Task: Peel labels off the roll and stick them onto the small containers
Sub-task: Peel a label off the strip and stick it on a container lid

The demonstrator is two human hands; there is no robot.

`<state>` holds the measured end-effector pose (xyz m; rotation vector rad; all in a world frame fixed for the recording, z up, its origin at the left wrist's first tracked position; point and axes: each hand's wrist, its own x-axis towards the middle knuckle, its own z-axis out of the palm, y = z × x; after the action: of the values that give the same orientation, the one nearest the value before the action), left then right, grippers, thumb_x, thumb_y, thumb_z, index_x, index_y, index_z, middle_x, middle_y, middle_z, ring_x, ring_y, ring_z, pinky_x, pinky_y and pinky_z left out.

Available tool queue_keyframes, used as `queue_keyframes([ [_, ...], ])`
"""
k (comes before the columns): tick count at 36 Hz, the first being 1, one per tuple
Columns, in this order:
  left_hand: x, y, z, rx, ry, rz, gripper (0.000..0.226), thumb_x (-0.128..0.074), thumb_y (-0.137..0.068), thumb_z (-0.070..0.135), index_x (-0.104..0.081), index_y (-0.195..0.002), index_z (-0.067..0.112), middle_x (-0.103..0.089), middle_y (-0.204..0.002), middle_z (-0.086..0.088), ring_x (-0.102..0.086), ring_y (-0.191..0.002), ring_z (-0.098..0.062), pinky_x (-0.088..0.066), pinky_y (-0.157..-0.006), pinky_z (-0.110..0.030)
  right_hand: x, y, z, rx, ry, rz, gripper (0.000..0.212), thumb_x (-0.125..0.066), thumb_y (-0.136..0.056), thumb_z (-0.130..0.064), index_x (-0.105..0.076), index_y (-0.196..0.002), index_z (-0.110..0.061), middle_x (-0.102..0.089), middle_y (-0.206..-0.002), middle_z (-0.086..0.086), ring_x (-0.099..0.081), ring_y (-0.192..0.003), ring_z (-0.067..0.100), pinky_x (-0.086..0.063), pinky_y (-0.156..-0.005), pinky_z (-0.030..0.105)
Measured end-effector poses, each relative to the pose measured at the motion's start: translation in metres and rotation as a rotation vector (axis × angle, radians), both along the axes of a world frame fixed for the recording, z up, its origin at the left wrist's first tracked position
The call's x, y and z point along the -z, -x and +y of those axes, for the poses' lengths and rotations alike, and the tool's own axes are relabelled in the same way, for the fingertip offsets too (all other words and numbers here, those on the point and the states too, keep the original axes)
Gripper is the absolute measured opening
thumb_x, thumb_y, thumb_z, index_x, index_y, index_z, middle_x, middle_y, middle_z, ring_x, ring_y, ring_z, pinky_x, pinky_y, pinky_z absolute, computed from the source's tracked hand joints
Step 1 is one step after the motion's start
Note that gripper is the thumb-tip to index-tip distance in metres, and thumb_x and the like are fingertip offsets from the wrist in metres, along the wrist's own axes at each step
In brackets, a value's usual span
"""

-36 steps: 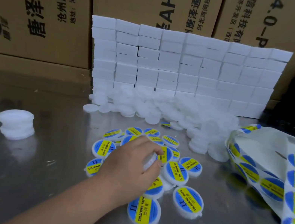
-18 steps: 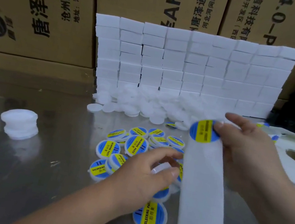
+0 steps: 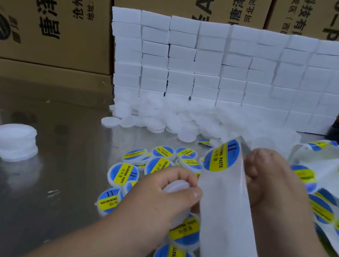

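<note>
The left hand [image 3: 152, 195] curls fingers and thumb round 1 plain white container [image 3: 176, 188], just beside the left edge of the backing strip [image 3: 230, 229]. The right hand [image 3: 273, 187] grips the strip's right edge, fingers curled, near its top, where 1 blue-and-yellow label [image 3: 222, 156] sits. Left of the strip and under it, labelled containers [image 3: 122, 174] lie on the bench [image 3: 37, 207]. Right of the strip lies the label roll [image 3: 330, 213]. Beyond the strip are unlabelled containers [image 3: 176, 120] and stacked white blocks [image 3: 230, 71].

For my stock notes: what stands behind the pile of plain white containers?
A wall of white blocks, then cardboard boxes. The pile partly covers the wall's bottom row.
</note>
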<state>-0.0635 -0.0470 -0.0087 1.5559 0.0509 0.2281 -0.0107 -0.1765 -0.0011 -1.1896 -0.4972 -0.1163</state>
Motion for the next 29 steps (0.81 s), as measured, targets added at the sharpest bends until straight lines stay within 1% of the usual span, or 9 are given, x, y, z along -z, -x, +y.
queue_keyframes([
  [4, 0.003, -0.002, 0.001, -0.050, -0.068, -0.011, 0.007, -0.057, -0.067, 0.027, -0.061, -0.065, 0.032, -0.060, -0.054, 0.011, -0.054, -0.049, 0.001, -0.043, -0.044, -0.021, 0.009, 0.010, -0.001, -0.135, 0.144, -0.025, 0.010, -0.060, -0.071, -0.020, -0.067, -0.065, -0.014, -0.062, -0.057, 0.001, -0.058, -0.049, 0.008, -0.043, -0.045, 0.014],
  [7, 0.007, -0.002, 0.003, -0.107, -0.255, -0.013, 0.012, -0.054, -0.065, 0.037, -0.060, -0.073, 0.030, -0.062, -0.066, 0.005, -0.055, -0.055, -0.003, -0.051, -0.052, -0.040, 0.009, 0.010, -0.001, -0.181, 0.203, 0.005, 0.017, -0.059, -0.066, -0.014, -0.072, -0.075, -0.010, -0.069, -0.068, 0.015, -0.064, -0.055, 0.020, -0.048, -0.047, 0.021],
  [10, 0.014, 0.005, 0.013, -0.146, -0.740, -0.206, 0.032, -0.046, -0.063, 0.062, -0.052, -0.088, 0.043, -0.057, -0.089, 0.020, -0.053, -0.076, 0.002, -0.050, -0.066, -0.022, 0.002, 0.003, -0.004, -0.116, 0.150, 0.061, 0.016, -0.066, -0.052, -0.010, -0.072, -0.067, -0.013, -0.066, -0.059, 0.011, -0.059, -0.048, 0.017, -0.047, -0.047, 0.020],
  [12, 0.017, 0.002, 0.011, -0.060, -1.096, -0.342, 0.048, -0.035, -0.055, 0.070, -0.043, -0.097, 0.047, -0.047, -0.099, 0.022, -0.044, -0.092, 0.006, -0.038, -0.073, -0.010, -0.002, -0.006, -0.010, -0.093, 0.028, 0.124, 0.018, -0.058, -0.065, -0.012, -0.071, -0.055, -0.019, -0.063, -0.052, 0.003, -0.057, -0.044, 0.014, -0.046, -0.046, 0.017],
  [15, 0.025, -0.003, 0.006, 0.140, -1.300, -0.267, 0.055, -0.033, -0.057, 0.075, -0.051, -0.095, 0.040, -0.040, -0.083, 0.011, -0.044, -0.099, 0.002, -0.029, -0.068, -0.015, -0.006, -0.017, -0.019, -0.069, -0.089, 0.212, 0.044, -0.047, -0.083, -0.009, -0.065, -0.044, -0.022, -0.059, -0.050, -0.002, -0.057, -0.047, 0.015, -0.046, -0.049, 0.017],
  [17, 0.032, -0.004, 0.006, 0.272, -1.421, -0.330, 0.074, -0.021, -0.051, 0.076, -0.028, -0.119, 0.049, -0.035, -0.094, 0.012, -0.037, -0.100, -0.005, -0.024, -0.071, -0.022, -0.004, -0.021, -0.019, -0.068, -0.105, 0.243, 0.041, -0.046, -0.085, -0.009, -0.067, -0.052, -0.021, -0.061, -0.054, 0.000, -0.057, -0.047, 0.015, -0.046, -0.049, 0.017],
  [22, 0.030, -0.002, 0.014, 0.131, -1.452, -0.406, 0.062, -0.047, -0.063, 0.077, -0.038, -0.112, 0.040, -0.030, -0.091, 0.015, -0.026, -0.085, -0.004, -0.019, -0.071, -0.024, 0.005, -0.022, -0.013, -0.135, -0.011, 0.195, 0.016, -0.055, -0.069, -0.013, -0.071, -0.064, -0.014, -0.064, -0.056, 0.004, -0.059, -0.045, 0.013, -0.046, -0.045, 0.016],
  [25, 0.029, -0.010, 0.016, -0.033, -1.502, -0.352, 0.049, -0.048, -0.076, 0.064, -0.045, -0.116, 0.036, -0.034, -0.102, 0.014, -0.033, -0.102, -0.009, -0.025, -0.083, -0.025, 0.009, -0.022, -0.010, -0.151, 0.036, 0.146, 0.017, -0.057, -0.062, -0.017, -0.073, -0.068, -0.012, -0.066, -0.059, 0.007, -0.060, -0.046, 0.014, -0.047, -0.045, 0.016],
  [29, 0.024, -0.010, 0.018, -0.190, -1.214, -0.440, 0.052, -0.040, -0.073, 0.066, -0.056, -0.112, 0.037, -0.046, -0.104, 0.017, -0.040, -0.104, -0.001, -0.028, -0.083, -0.010, 0.012, -0.023, -0.009, -0.154, 0.105, 0.118, 0.020, -0.059, -0.062, -0.019, -0.073, -0.074, -0.011, -0.067, -0.063, 0.011, -0.062, -0.050, 0.018, -0.049, -0.045, 0.022],
])
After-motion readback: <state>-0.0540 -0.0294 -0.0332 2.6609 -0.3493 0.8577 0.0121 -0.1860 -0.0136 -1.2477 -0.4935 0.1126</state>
